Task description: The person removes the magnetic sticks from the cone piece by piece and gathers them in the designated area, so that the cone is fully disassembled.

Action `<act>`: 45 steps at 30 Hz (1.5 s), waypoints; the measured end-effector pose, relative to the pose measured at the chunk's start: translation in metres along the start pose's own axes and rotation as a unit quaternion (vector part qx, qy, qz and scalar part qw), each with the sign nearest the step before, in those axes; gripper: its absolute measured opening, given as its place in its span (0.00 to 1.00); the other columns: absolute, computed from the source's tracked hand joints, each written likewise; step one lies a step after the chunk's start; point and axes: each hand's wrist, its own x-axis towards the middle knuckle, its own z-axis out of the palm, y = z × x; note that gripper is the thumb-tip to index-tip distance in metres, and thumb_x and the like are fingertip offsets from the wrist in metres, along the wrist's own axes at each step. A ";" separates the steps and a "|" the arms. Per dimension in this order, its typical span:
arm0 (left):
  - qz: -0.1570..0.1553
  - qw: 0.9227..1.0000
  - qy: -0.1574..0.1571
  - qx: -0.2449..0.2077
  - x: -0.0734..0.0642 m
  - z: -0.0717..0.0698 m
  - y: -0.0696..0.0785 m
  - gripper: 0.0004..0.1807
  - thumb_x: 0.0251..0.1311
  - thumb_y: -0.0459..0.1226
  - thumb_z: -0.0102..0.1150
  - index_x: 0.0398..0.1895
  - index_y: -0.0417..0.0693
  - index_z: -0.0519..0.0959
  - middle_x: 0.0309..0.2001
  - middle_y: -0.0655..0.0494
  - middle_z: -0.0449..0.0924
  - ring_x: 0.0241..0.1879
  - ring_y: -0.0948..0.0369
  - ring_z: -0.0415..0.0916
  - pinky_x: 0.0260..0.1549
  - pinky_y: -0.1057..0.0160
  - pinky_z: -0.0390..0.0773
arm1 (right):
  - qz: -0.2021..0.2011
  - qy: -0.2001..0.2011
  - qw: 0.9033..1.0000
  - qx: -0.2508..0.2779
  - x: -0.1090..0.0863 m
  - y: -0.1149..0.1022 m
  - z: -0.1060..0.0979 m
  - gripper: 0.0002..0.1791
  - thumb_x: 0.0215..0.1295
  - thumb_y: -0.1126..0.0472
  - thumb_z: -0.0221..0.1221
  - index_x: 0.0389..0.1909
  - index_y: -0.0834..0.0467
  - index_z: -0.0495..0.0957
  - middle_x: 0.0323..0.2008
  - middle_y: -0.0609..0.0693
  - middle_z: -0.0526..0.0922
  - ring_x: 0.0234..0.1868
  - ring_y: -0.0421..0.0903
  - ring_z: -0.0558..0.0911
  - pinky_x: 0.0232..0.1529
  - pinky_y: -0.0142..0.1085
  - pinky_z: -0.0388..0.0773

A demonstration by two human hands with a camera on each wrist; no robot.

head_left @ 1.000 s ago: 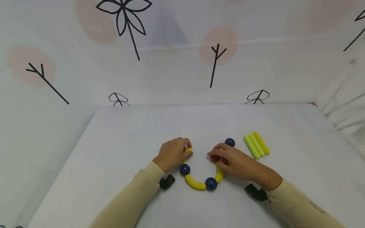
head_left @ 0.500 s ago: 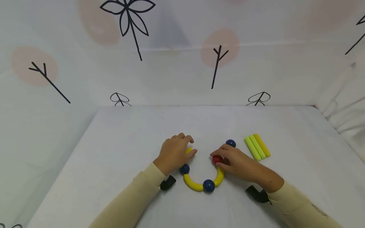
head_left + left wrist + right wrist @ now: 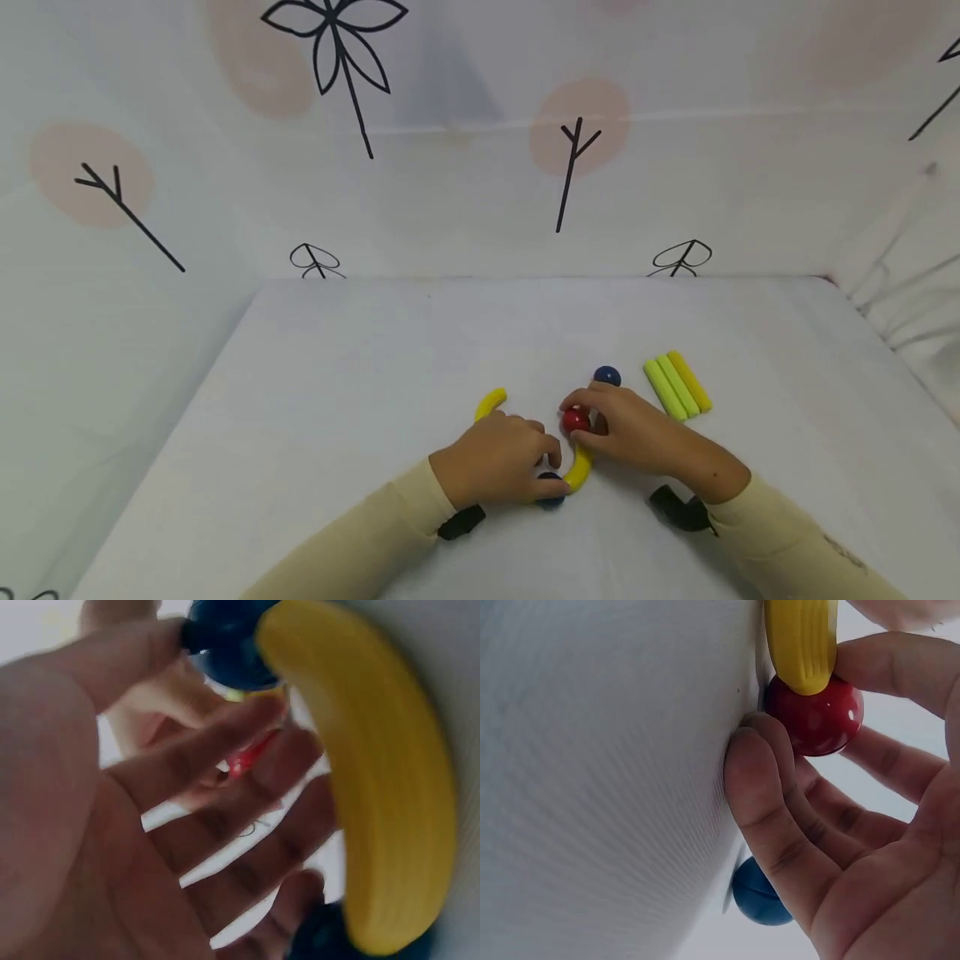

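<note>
My left hand (image 3: 495, 460) bends over the near part of a curve of toy pieces. Its thumb and index finger are at a blue ball (image 3: 236, 645), the thumb touching it. Beside those fingers runs a curved yellow piece (image 3: 382, 780), between that ball and a second blue ball (image 3: 319, 937). My right hand (image 3: 630, 425) grips a red ball (image 3: 575, 419) between thumb and fingers. Against the red ball rests the end of another curved yellow piece (image 3: 802, 645). A further yellow piece (image 3: 491, 402) pokes out beyond my left hand.
A loose blue ball (image 3: 607, 376) sits just beyond my right hand. Several yellow and yellow-green sticks (image 3: 677, 385) lie side by side to the right. The white table (image 3: 360, 350) meets a patterned cloth (image 3: 450, 192) at the back. Black wrist-worn devices (image 3: 677, 508) hang by both sleeves.
My left hand has left the far-left yellow piece and moved nearer and to the right, to the near blue ball. My right hand stays on the red ball, which has shifted slightly right.
</note>
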 end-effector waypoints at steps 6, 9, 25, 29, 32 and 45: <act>0.015 0.999 -0.028 -0.014 -0.005 -0.003 -0.001 0.09 0.60 0.53 0.65 0.35 0.63 0.87 0.27 0.72 0.78 0.26 0.76 0.69 0.29 0.73 0.67 | 0.028 -0.009 0.999 0.031 0.002 -0.001 0.001 0.14 0.62 0.54 0.69 0.45 0.52 0.79 0.34 0.43 0.80 0.33 0.39 0.77 0.33 0.28 0.77; -0.009 0.999 -0.037 0.007 -0.008 -0.007 -0.002 0.06 0.56 0.51 0.66 0.30 0.63 0.85 0.25 0.72 0.76 0.25 0.74 0.69 0.31 0.68 0.68 | 0.044 -0.014 0.998 0.040 0.003 -0.002 0.003 0.15 0.61 0.51 0.69 0.43 0.53 0.78 0.31 0.43 0.80 0.32 0.40 0.77 0.33 0.29 0.78; -0.024 0.999 -0.027 -0.013 -0.003 -0.003 -0.003 0.12 0.61 0.51 0.68 0.28 0.57 0.80 0.23 0.68 0.72 0.23 0.70 0.67 0.24 0.73 0.65 | 0.004 -0.017 0.999 0.047 0.003 -0.007 0.003 0.13 0.65 0.52 0.66 0.44 0.54 0.77 0.28 0.41 0.79 0.28 0.38 0.76 0.31 0.29 0.76; -0.028 0.999 -0.035 -0.017 -0.002 -0.004 -0.002 0.12 0.61 0.49 0.68 0.26 0.56 0.79 0.20 0.68 0.70 0.22 0.71 0.66 0.23 0.74 0.64 | 0.014 -0.007 0.998 0.055 0.001 -0.010 -0.001 0.14 0.67 0.51 0.64 0.46 0.54 0.77 0.28 0.41 0.79 0.30 0.39 0.76 0.31 0.29 0.76; -0.022 0.999 -0.033 -0.013 -0.001 -0.004 -0.001 0.12 0.61 0.49 0.68 0.26 0.56 0.80 0.20 0.69 0.70 0.22 0.71 0.67 0.24 0.75 0.65 | 0.024 0.045 0.998 0.046 -0.002 -0.011 -0.008 0.12 0.67 0.52 0.64 0.45 0.53 0.78 0.28 0.41 0.79 0.30 0.40 0.76 0.31 0.29 0.76; -0.035 0.998 -0.040 -0.028 -0.005 -0.006 0.000 0.10 0.60 0.48 0.69 0.27 0.57 0.82 0.20 0.70 0.72 0.23 0.71 0.68 0.26 0.74 0.66 | 0.033 0.182 0.982 -0.031 0.033 0.005 -0.040 0.22 0.69 0.57 0.63 0.60 0.60 0.75 0.46 0.57 0.85 0.47 0.54 0.81 0.46 0.49 0.80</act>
